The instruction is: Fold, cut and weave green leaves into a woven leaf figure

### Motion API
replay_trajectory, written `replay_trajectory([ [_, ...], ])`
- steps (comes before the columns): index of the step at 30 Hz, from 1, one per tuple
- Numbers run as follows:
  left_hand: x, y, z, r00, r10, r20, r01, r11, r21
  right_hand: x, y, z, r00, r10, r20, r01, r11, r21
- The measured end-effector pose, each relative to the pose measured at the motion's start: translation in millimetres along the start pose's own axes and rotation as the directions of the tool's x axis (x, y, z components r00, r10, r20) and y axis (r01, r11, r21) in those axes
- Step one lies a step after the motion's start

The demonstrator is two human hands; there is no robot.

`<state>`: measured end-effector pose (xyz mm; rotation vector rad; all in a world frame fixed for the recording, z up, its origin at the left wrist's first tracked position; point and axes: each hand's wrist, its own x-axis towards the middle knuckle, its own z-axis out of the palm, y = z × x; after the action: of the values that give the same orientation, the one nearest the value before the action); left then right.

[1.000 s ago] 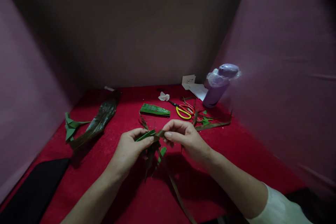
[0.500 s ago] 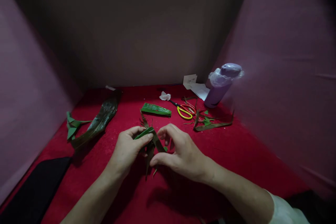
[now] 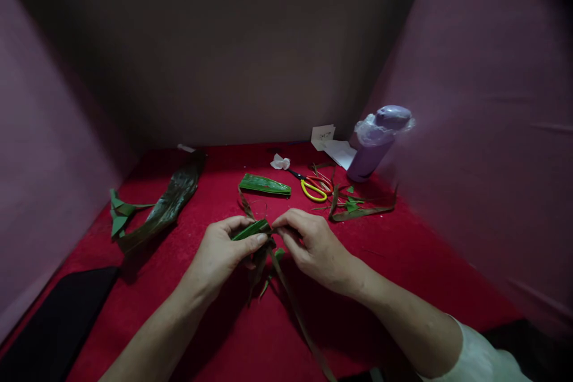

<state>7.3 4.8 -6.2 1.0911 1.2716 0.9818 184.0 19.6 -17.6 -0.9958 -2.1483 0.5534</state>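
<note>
My left hand (image 3: 229, 246) is closed round a folded green leaf (image 3: 253, 229), its thumb pressed on top. Darker leaf ends (image 3: 256, 271) hang below its fingers. At the right end of the folded leaf, my right hand (image 3: 313, 246) pinches a dark bit of leaf strip between thumb and fingers; most of that bit is hidden. From the same spot a long, thin brownish strip (image 3: 293, 301) trails down toward the table's front edge. Just beyond my hands lies a flat green leaf piece (image 3: 265, 184).
Scissors (image 3: 315, 187) with red and yellow handles lie near leaf scraps (image 3: 358, 210). Behind them are a tilted purple container (image 3: 369, 158) with a plastic bag, white papers (image 3: 339, 153) and a crumpled tissue (image 3: 280, 162). At left are a folded leaf shape (image 3: 120, 212), a long dark leaf (image 3: 175, 194) and a black object (image 3: 62, 316).
My right hand's fingers have closed from a loose curl to a pinch beside the folded leaf. The long strip now trails toward the front edge. My left hand keeps its hold.
</note>
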Motion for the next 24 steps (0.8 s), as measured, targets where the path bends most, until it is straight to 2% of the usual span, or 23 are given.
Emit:
replay_trajectory([
  [5,1.5,0.1,-0.7,0.999,-0.017,-0.041,0.018,1.0,0.01,-0.2,-2.2,0.0,0.998,-0.016,-0.067,0.013,0.999,-0.045],
  [16,2.8,-2.3,-0.5,1.0,-0.011,-0.027,0.011,1.0,0.007,-2.6,-4.9,5.9,0.994,-0.089,0.068,0.102,0.97,-0.222],
  [19,1.9,-0.9,0.0,1.0,-0.015,-0.008,0.016,1.0,0.011,-2.1,-3.3,6.0,0.996,-0.07,0.064,0.078,0.986,-0.148],
  [24,-0.9,1.5,-1.0,0.997,-0.024,0.069,0.021,0.999,0.037,1.4,0.2,2.2,0.998,-0.059,0.039,0.055,0.994,0.09],
])
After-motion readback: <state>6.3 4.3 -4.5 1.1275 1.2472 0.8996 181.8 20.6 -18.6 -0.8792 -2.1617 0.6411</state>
